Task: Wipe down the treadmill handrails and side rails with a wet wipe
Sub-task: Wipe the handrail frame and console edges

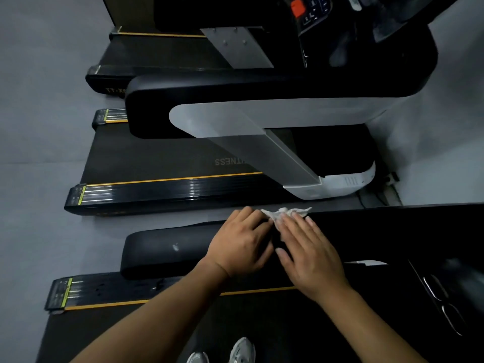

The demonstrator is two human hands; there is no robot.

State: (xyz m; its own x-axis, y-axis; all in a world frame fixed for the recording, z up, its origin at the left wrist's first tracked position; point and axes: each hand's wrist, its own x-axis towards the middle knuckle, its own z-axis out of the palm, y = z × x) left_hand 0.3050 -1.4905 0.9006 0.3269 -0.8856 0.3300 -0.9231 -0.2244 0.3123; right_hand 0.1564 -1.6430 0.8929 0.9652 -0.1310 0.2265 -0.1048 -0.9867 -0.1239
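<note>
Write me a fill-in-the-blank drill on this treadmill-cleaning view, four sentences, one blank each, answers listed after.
1. Both hands rest on the black handrail of the ____ treadmill.
2. The crumpled wet wipe is ____ in colour.
3. The wipe lies under the fingertips of the ____ hand, beside the left hand.
4. The thin stripe along the next treadmill's belt edge is ____.

Answers: nearest; white; right; yellow
</note>
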